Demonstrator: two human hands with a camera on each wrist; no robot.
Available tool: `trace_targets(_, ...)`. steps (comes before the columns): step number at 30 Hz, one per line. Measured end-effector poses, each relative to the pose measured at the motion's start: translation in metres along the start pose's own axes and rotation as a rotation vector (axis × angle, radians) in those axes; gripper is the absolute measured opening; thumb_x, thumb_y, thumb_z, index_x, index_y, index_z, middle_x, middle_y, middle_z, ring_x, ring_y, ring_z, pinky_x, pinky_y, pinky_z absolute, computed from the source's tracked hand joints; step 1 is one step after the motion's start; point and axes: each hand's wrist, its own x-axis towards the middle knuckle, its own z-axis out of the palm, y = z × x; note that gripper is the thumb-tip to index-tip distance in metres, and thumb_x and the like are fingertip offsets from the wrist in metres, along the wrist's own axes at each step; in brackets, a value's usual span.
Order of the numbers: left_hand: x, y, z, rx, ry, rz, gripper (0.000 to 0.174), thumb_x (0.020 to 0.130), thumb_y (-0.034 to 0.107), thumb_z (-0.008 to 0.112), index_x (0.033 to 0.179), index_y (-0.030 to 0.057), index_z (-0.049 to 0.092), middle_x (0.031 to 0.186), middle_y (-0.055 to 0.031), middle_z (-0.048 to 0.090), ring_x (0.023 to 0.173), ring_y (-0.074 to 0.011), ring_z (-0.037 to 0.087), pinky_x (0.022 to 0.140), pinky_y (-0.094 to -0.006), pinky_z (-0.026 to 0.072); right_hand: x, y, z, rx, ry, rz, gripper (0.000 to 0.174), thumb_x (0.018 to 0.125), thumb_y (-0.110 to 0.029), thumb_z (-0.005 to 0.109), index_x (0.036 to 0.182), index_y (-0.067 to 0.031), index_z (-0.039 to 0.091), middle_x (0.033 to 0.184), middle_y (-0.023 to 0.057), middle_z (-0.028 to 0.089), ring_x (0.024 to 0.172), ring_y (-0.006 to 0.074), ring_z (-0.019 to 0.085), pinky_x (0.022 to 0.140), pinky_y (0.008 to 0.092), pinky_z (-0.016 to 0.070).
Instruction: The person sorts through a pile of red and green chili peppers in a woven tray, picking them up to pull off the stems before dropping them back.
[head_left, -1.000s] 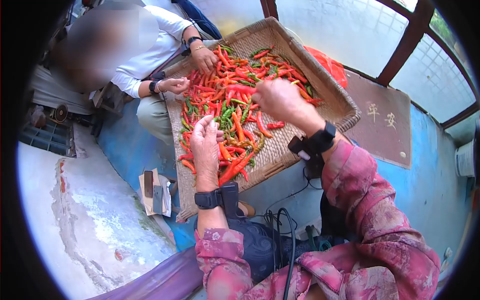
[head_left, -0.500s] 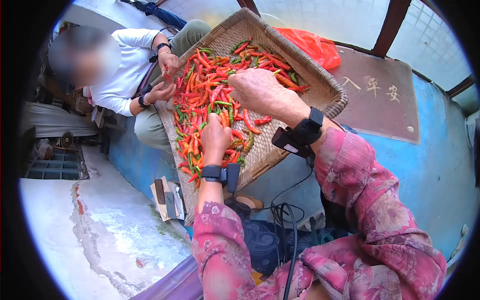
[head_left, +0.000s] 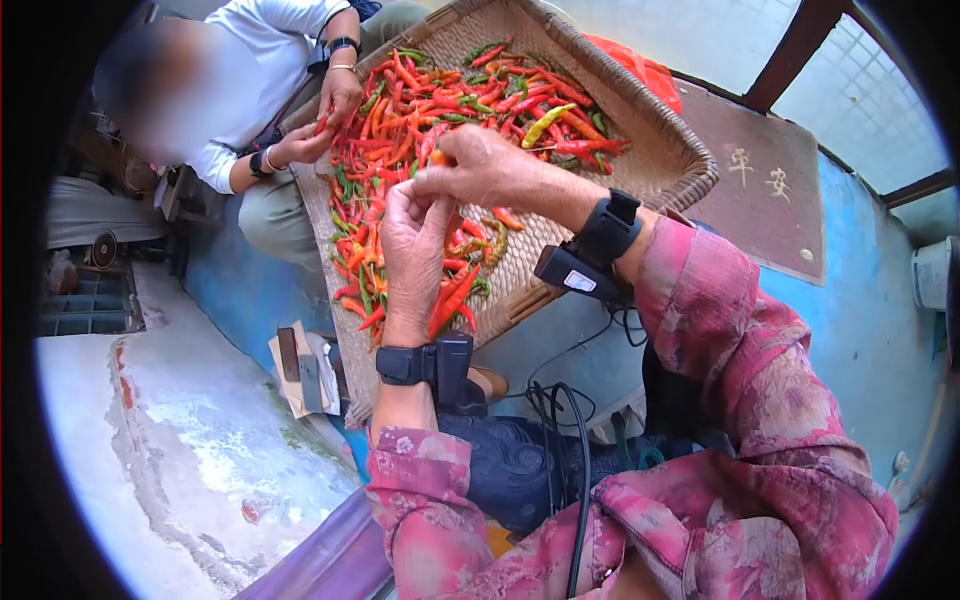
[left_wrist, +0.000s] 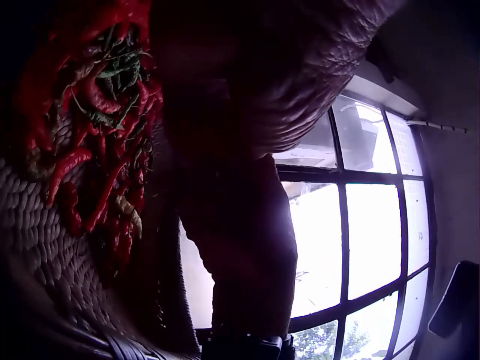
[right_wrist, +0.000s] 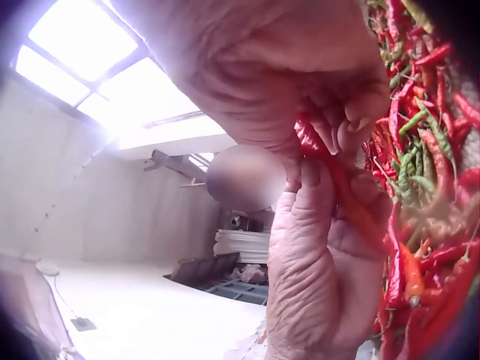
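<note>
Pinching a red pepper (right_wrist: 352, 202) in the right hand (head_left: 490, 165), clamped between thumb and fingers; gripping the same pepper with the left hand (head_left: 415, 250), likewise between thumb and fingers — right next to the other, with thumbs close together in the right wrist view; holding it over the woven tray (head_left: 545, 235), above a spread of red, orange and green peppers (head_left: 440, 100); can't make out the fingers in the left wrist view, too dark; see a yellow-green pepper (head_left: 548, 126) lying on the spread near the right wrist; see a second person (head_left: 255, 80) at the tray's left side, pinching something red with both hands (head_left: 343, 97) near the rim; note pink patterned sleeves (head_left: 780, 420) and a black wrist device (head_left: 608, 230) — also a red plastic bag (head_left: 640, 70) behind the tray, plus a brown panel (head_left: 740, 215) with written characters at right.
</note>
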Motion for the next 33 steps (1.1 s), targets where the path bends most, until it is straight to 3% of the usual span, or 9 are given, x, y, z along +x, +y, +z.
trace_targets(1, 0.0, -0.002, -0.003, 0.018, -0.03, -0.059, 0.02, 0.088, 0.012, 0.061, 0.101, 0.0011, 0.051, 0.084, -0.0027, 0.058, 0.072, -0.0069, 0.056, 0.063, -0.0196, 0.0462, 0.004, 0.001, 0.003, 0.169, 0.076, 0.021, 0.038, 0.083, -0.034, 0.063, 0.077, 0.0036, 0.06, 0.059, 0.0087, 0.057, 0.057, 0.0134, 0.054, 0.052, 0.033, 0.045)
trace_targets(2, 0.0, -0.003, -0.007, 0.036, -0.057, -0.114, 0.02, 0.088, 0.011, 0.061, 0.102, 0.0008, 0.051, 0.083, -0.0027, 0.059, 0.071, -0.0065, 0.055, 0.062, -0.0192, 0.0459, 0.007, 0.006, -0.004, 0.169, 0.107, 0.094, 0.04, 0.079, -0.035, 0.06, 0.076, 0.0053, 0.062, 0.068, 0.0217, 0.062, 0.067, 0.0298, 0.065, 0.064, 0.0399, 0.0504)
trace_targets(6, -0.001, -0.005, -0.019, 0.317, -0.059, -0.136, 0.012, 0.088, 0.011, 0.058, 0.097, 0.0031, 0.055, 0.082, 0.0002, 0.057, 0.066, -0.0044, 0.052, 0.062, -0.019, 0.0458, 0.012, 0.013, -0.043, -0.289, 0.483, -0.004, 0.036, 0.079, -0.034, 0.062, 0.076, 0.0011, 0.062, 0.068, 0.0207, 0.063, 0.071, 0.0338, 0.065, 0.064, 0.0435, 0.0513)
trace_targets(10, -0.003, -0.011, -0.028, 0.531, -0.12, -0.106, 0.013, 0.085, 0.008, 0.059, 0.094, -0.0011, 0.058, 0.08, -0.0042, 0.06, 0.068, -0.0096, 0.057, 0.064, -0.0244, 0.0483, -0.004, 0.02, -0.062, -0.499, 0.515, 0.016, 0.038, 0.077, -0.036, 0.064, 0.089, -0.0004, 0.057, 0.089, 0.0224, 0.061, 0.081, 0.0393, 0.062, 0.07, 0.047, 0.0505)
trace_targets(11, 0.005, -0.014, -0.02, 0.693, -0.139, -0.075, 0.019, 0.082, 0.011, 0.062, 0.095, -0.002, 0.059, 0.08, -0.0093, 0.061, 0.07, -0.0147, 0.059, 0.067, -0.0278, 0.0488, -0.007, 0.02, -0.065, -0.458, 0.488, -0.025, 0.049, 0.079, -0.037, 0.064, 0.113, -0.0033, 0.051, 0.098, 0.0189, 0.058, 0.089, 0.0345, 0.059, 0.076, 0.0429, 0.0479)
trace_targets(14, 0.028, -0.031, 0.0, 1.108, -0.205, 0.206, 0.023, 0.077, 0.012, 0.064, 0.092, -0.0023, 0.055, 0.084, -0.0199, 0.061, 0.079, -0.0341, 0.061, 0.073, -0.0421, 0.0488, -0.006, 0.023, -0.066, -0.384, 0.465, -0.042, 0.039, 0.079, -0.031, 0.064, 0.105, -0.0019, 0.059, 0.09, 0.0189, 0.061, 0.086, 0.0354, 0.06, 0.076, 0.0434, 0.0476)
trace_targets(17, 0.048, -0.067, 0.01, 1.48, -0.188, 0.095, 0.03, 0.075, 0.012, 0.065, 0.096, -0.0015, 0.049, 0.087, -0.0235, 0.061, 0.083, -0.0396, 0.059, 0.075, -0.047, 0.0476, -0.007, 0.02, -0.071, -0.295, 0.549, -0.074, 0.026, 0.078, -0.026, 0.062, 0.083, -0.0006, 0.06, 0.084, 0.021, 0.061, 0.083, 0.0376, 0.061, 0.072, 0.0472, 0.049)
trace_targets(29, 0.055, -0.051, 0.03, 1.343, -0.301, -0.153, 0.03, 0.082, 0.014, 0.045, 0.107, -0.0021, 0.042, 0.089, -0.0312, 0.06, 0.087, -0.0458, 0.059, 0.078, -0.052, 0.0455, -0.006, 0.02, -0.08, -0.288, 0.6, -0.115, 0.021, 0.078, -0.021, 0.061, 0.078, 0.0006, 0.061, 0.079, 0.0218, 0.062, 0.078, 0.0374, 0.062, 0.069, 0.0462, 0.0498)
trace_targets(33, 0.055, -0.068, 0.038, 1.35, -0.418, -0.251, 0.04, 0.08, 0.019, 0.056, 0.112, 0.0001, 0.041, 0.096, -0.0331, 0.058, 0.091, -0.047, 0.057, 0.081, -0.0518, 0.0441, -0.006, 0.018, -0.079, -0.276, 0.567, -0.111, 0.02, 0.078, -0.02, 0.061, 0.079, -0.0002, 0.061, 0.077, 0.0212, 0.062, 0.078, 0.0371, 0.062, 0.069, 0.0464, 0.0498)
